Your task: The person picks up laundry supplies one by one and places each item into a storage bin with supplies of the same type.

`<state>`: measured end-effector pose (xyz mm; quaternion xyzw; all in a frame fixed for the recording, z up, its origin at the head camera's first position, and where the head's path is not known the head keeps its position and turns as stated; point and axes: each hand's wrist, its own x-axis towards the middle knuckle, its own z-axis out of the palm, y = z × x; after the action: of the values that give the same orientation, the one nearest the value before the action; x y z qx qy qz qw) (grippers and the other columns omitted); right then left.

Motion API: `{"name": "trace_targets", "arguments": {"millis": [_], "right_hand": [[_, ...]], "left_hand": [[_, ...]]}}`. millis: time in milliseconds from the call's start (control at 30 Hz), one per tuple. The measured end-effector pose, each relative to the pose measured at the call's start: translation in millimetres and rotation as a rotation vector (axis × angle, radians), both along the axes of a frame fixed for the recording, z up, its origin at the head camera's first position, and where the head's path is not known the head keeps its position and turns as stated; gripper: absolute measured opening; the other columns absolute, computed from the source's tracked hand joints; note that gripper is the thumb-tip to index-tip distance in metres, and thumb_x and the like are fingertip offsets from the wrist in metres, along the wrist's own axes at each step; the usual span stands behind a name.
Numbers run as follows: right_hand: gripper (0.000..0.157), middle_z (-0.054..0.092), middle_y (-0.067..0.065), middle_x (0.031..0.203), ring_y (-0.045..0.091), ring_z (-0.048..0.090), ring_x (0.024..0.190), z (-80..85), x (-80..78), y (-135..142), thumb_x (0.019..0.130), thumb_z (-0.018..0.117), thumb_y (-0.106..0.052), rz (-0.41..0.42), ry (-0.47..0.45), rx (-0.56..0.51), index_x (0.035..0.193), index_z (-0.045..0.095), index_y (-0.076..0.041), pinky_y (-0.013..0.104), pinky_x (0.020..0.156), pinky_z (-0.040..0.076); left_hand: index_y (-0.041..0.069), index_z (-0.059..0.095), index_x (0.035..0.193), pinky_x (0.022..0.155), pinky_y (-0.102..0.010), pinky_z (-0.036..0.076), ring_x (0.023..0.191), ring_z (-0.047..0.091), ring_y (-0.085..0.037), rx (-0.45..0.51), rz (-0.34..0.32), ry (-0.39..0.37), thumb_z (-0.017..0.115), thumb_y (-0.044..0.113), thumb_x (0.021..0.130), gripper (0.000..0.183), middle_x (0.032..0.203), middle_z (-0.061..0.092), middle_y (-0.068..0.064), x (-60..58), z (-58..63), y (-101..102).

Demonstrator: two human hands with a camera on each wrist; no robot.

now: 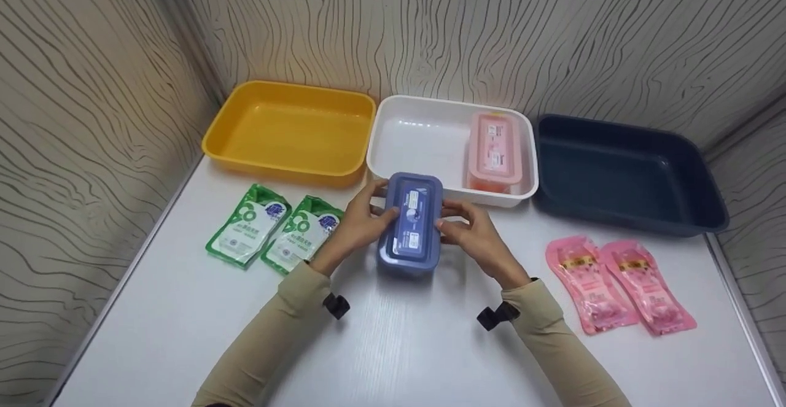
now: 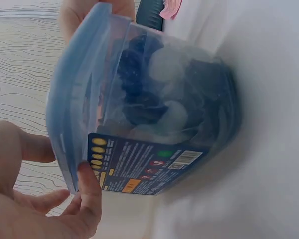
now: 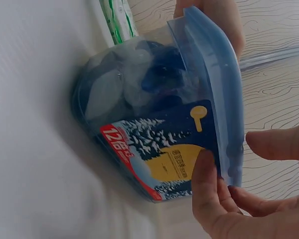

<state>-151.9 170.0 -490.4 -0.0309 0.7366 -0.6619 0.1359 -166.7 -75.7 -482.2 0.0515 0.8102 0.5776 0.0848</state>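
A clear plastic box of laundry pods (image 1: 410,223) with a blue lid is at the middle of the table, in front of the white tray (image 1: 393,174). My left hand (image 1: 362,223) grips its left side, thumb at the lid's edge and fingers against the wall. From the other side my right hand (image 1: 480,238) holds it the same way. Dark blue and whitish pods (image 2: 144,74) show through the wall in the left wrist view. A printed label (image 3: 164,154) faces the right wrist camera. Whether the base touches the table, I cannot tell.
A pink-lidded box (image 1: 494,149) stands in the white tray's right part. Beside that tray are a yellow tray (image 1: 288,164) and a dark blue tray (image 1: 626,217). Two green-white pouches (image 1: 249,226) lie at left, two pink pouches (image 1: 592,284) at right. Patterned walls (image 1: 430,26) enclose the table.
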Motion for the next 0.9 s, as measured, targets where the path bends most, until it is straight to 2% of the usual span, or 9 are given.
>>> {"name": "trace_targets", "arguments": {"millis": [200, 400, 667, 800, 900], "right_hand": [[0.047, 0.060, 0.020, 0.122, 0.018, 0.073, 0.096, -4.5, 4.5, -3.6, 0.100, 0.067, -0.002, -0.009, -0.035, -0.048, 0.142, 0.053, 0.013, 0.038, 0.085, 0.067], [0.047, 0.061, 0.015, 0.116, 0.017, 0.073, 0.089, -3.2, 5.5, -2.7, 0.102, 0.067, -0.003, -0.009, -0.075, -0.062, 0.142, 0.051, 0.014, 0.035, 0.081, 0.067], [0.050, 0.063, 0.012, 0.115, 0.018, 0.072, 0.092, -5.8, 12.2, 0.7, 0.101, 0.071, -0.009, 0.037, -0.103, -0.076, 0.142, 0.051, 0.012, 0.037, 0.077, 0.068], [0.046, 0.062, 0.010, 0.109, 0.016, 0.072, 0.091, -6.6, 14.4, 2.3, 0.099, 0.073, -0.007, 0.048, -0.099, -0.093, 0.135, 0.053, 0.012, 0.036, 0.075, 0.068], [0.044, 0.062, 0.009, 0.107, 0.016, 0.072, 0.090, -7.4, 15.8, 2.2, 0.096, 0.074, -0.004, 0.048, -0.092, -0.112, 0.132, 0.054, 0.013, 0.037, 0.075, 0.068]], "left_hand": [[0.005, 0.051, 0.152, 0.088, -0.038, 0.063, 0.103, 0.071, -0.028, 0.039, -0.016, -0.087, 0.068, 0.012, 0.102, 0.054, 0.138, 0.060, -0.018, 16.4, -1.3, -9.5], [-0.002, 0.055, 0.145, 0.079, -0.034, 0.065, 0.092, 0.074, -0.023, 0.156, -0.061, -0.168, 0.066, 0.011, 0.102, 0.046, 0.128, 0.060, -0.020, 23.5, -4.6, -18.0], [-0.006, 0.053, 0.145, 0.090, -0.041, 0.066, 0.102, 0.071, -0.024, 0.278, -0.143, -0.286, 0.071, 0.002, 0.094, 0.055, 0.133, 0.059, -0.024, 27.6, -9.3, -31.2], [-0.008, 0.050, 0.146, 0.093, -0.041, 0.065, 0.101, 0.072, -0.023, 0.330, -0.195, -0.295, 0.072, 0.001, 0.089, 0.062, 0.137, 0.057, -0.026, 27.5, -10.6, -35.1], [-0.008, 0.049, 0.146, 0.094, -0.040, 0.065, 0.100, 0.072, -0.022, 0.362, -0.210, -0.289, 0.071, -0.001, 0.086, 0.064, 0.136, 0.056, -0.025, 28.0, -11.5, -36.0]]}}
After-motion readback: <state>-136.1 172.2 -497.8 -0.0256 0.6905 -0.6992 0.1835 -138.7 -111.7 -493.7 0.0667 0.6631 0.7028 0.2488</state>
